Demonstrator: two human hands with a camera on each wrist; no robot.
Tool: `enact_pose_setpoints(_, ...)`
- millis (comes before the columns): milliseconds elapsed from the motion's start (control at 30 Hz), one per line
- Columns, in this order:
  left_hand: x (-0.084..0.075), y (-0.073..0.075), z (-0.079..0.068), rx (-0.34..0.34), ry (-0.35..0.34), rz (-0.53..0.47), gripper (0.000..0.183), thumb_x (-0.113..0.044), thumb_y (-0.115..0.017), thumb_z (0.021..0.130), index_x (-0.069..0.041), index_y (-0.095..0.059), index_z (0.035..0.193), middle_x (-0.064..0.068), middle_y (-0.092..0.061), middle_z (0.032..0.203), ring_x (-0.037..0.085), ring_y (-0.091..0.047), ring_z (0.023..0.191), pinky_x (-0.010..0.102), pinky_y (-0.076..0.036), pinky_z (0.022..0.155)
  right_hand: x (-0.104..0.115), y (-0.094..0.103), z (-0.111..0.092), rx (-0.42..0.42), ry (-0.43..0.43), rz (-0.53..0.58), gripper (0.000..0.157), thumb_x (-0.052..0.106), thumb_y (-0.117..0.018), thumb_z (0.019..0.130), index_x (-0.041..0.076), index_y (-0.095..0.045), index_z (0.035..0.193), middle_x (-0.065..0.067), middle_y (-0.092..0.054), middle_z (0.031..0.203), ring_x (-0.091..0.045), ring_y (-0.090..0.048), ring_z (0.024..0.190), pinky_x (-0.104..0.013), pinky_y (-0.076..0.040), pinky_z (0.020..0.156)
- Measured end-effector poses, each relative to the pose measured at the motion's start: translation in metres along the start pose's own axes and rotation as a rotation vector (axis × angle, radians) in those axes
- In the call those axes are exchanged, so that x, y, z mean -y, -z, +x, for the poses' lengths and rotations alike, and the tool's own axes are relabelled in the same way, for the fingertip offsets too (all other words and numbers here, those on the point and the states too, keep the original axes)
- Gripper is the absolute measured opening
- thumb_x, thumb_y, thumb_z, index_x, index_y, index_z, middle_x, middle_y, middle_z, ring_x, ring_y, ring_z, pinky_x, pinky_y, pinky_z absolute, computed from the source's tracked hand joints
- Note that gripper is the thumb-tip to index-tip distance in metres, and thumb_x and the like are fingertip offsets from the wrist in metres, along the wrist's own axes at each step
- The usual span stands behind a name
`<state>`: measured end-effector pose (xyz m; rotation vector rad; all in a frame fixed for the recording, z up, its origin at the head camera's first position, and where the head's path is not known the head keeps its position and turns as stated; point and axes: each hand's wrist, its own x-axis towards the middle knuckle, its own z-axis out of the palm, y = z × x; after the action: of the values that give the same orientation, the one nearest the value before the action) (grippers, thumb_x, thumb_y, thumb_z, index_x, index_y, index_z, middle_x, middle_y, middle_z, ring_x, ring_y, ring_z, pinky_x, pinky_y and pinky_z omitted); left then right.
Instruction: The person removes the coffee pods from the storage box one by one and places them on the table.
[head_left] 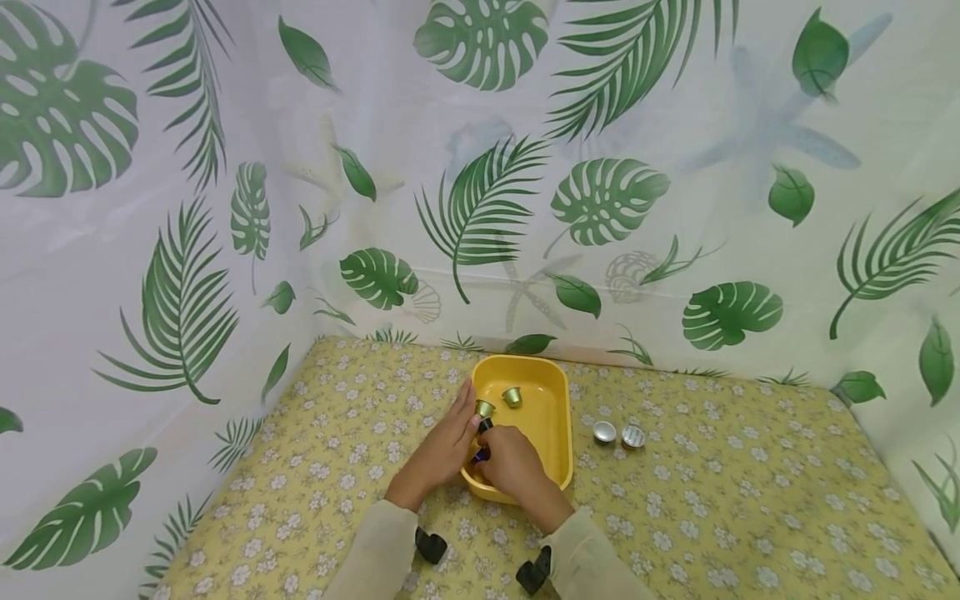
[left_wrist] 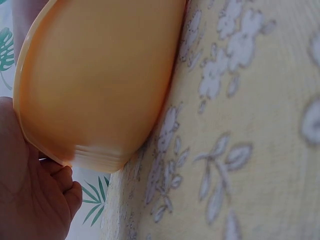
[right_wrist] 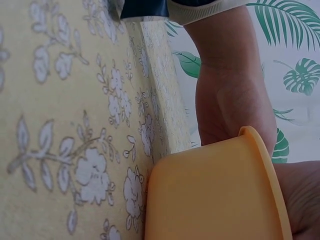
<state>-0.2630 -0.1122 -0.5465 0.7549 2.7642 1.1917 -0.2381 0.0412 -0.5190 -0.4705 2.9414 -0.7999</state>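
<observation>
Rests the left hand [head_left: 447, 437] against the left rim of a rounded rectangular yellow plastic tray [head_left: 551, 429], with fingers together and nearly straight. In the left wrist view, touches the rim beside the smooth outer wall. Reaches over the near left part of the same tray with the right hand [head_left: 513, 458] — with fingers bent in, narrow rather than spread. Has a small black capsule [head_left: 486, 425] right at that hand's fingers and a shiny purple-blue capsule [head_left: 481, 456] just below, partly covered; cannot tell about a grip on either. In the right wrist view, loses the fingertips behind the tray's wall.

Has, farther up inside the tray, a metallic light-green capsule [head_left: 484, 408] close beside the left hand and a second light-green capsule [head_left: 512, 397] a little to the right, tilted. On the yellow floral cloth [head_left: 712, 500], to the right of the tray, has a plain silver-lidded capsule [head_left: 603, 432] just beside a print-lidded capsule [head_left: 633, 437] — both apart from the tray. Wears cream sleeves [head_left: 375, 550]. Faces a white leaf-printed wall covering [head_left: 660, 267].
</observation>
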Motion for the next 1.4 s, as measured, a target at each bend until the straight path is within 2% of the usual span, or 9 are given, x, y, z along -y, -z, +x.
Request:
enact_pose_setpoints(267,0.0,0.0,0.001,-0.003,-0.003,0.001,0.058,-0.027,-0.028,0.114,-0.006,-0.005,0.163,0.004,0.004,0.171,0.022,-0.007,0.155,0.047,-0.018,0.123,0.001,0.001,0.0,0.001,-0.034,-0.025,0.014,0.009,-0.082,0.084,0.009,-0.077,0.097,0.006,-0.059,0.068,-0.012,-0.051,0.056,-0.026,-0.039,0.049)
enact_pose_setpoints(400,-0.001,0.001,0.0,0.001,0.006,-0.001,0.059,-0.027,-0.029,0.114,-0.007,-0.004,0.163,0.003,0.004,0.171,0.021,-0.007,0.155,0.047,-0.018,0.123,0.0,0.001,0.0,-0.007,-0.044,-0.023,0.012,0.008,-0.081,0.085,0.009,-0.078,0.096,0.005,-0.06,0.069,-0.013,-0.051,0.056,-0.026,-0.039,0.05)
enact_pose_setpoints(567,-0.001,-0.001,0.001,-0.006,0.003,0.001,0.059,-0.026,-0.03,0.114,-0.006,-0.005,0.163,0.008,0.002,0.171,0.022,-0.007,0.155,0.049,-0.018,0.123,-0.001,0.002,-0.001,-0.036,-0.025,-0.014,0.009,0.007,-0.081,0.085,0.007,-0.077,0.092,0.005,-0.061,0.069,-0.012,-0.05,0.057,-0.026,-0.038,0.051)
enact_pose_setpoints(667,-0.001,0.0,0.001,-0.009,0.005,0.002,0.059,-0.026,-0.03,0.114,-0.007,-0.004,0.163,0.007,0.001,0.171,0.022,-0.007,0.155,0.048,-0.018,0.123,-0.001,0.003,-0.002,-0.051,-0.011,-0.006,0.012,0.007,-0.081,0.085,0.005,-0.078,0.097,0.002,-0.066,0.075,-0.012,-0.05,0.058,-0.025,-0.038,0.052)
enact_pose_setpoints(800,-0.002,0.0,0.0,-0.001,0.015,-0.002,0.059,-0.028,-0.029,0.114,-0.009,-0.004,0.164,-0.001,0.005,0.17,0.02,-0.007,0.155,0.046,-0.018,0.123,-0.003,0.004,-0.004,-0.077,-0.001,0.001,0.022,0.008,-0.08,0.086,0.003,-0.078,0.107,-0.005,-0.075,0.092,-0.012,-0.057,0.065,-0.026,-0.042,0.056)
enact_pose_setpoints(933,-0.002,0.0,0.0,0.003,0.023,-0.003,0.058,-0.028,-0.028,0.114,-0.009,-0.004,0.164,-0.004,0.007,0.169,0.021,-0.007,0.155,0.046,-0.018,0.123,-0.004,0.004,-0.007,-0.114,0.009,0.005,0.026,0.008,-0.081,0.086,0.003,-0.078,0.11,-0.008,-0.076,0.103,-0.015,-0.065,0.079,-0.029,-0.049,0.064)
enact_pose_setpoints(1067,-0.002,0.0,0.0,-0.001,0.023,-0.002,0.058,-0.028,-0.029,0.114,-0.009,-0.005,0.164,0.001,0.004,0.17,0.021,-0.009,0.155,0.047,-0.019,0.123,-0.005,0.005,-0.011,-0.138,0.023,0.011,0.03,0.01,-0.082,0.085,0.001,-0.077,0.114,-0.009,-0.075,0.107,-0.022,-0.071,0.09,-0.036,-0.057,0.073)
enact_pose_setpoints(1200,-0.001,-0.001,0.0,-0.007,0.007,0.004,0.058,-0.026,-0.029,0.114,-0.007,-0.006,0.163,0.008,0.001,0.171,0.024,-0.01,0.155,0.049,-0.021,0.122,-0.007,0.006,-0.015,-0.146,0.028,0.034,0.035,0.009,-0.082,0.085,-0.002,-0.075,0.117,-0.013,-0.075,0.112,-0.028,-0.071,0.098,-0.042,-0.059,0.08)
enact_pose_setpoints(1400,0.001,-0.001,0.001,-0.001,0.002,0.014,0.057,-0.027,-0.028,0.114,-0.004,-0.007,0.163,0.009,0.002,0.171,0.024,-0.009,0.155,0.049,-0.021,0.122,-0.007,0.009,-0.022,-0.167,0.031,0.074,0.034,0.006,-0.082,0.084,-0.003,-0.075,0.116,-0.012,-0.075,0.106,-0.025,-0.072,0.091,-0.04,-0.059,0.076)
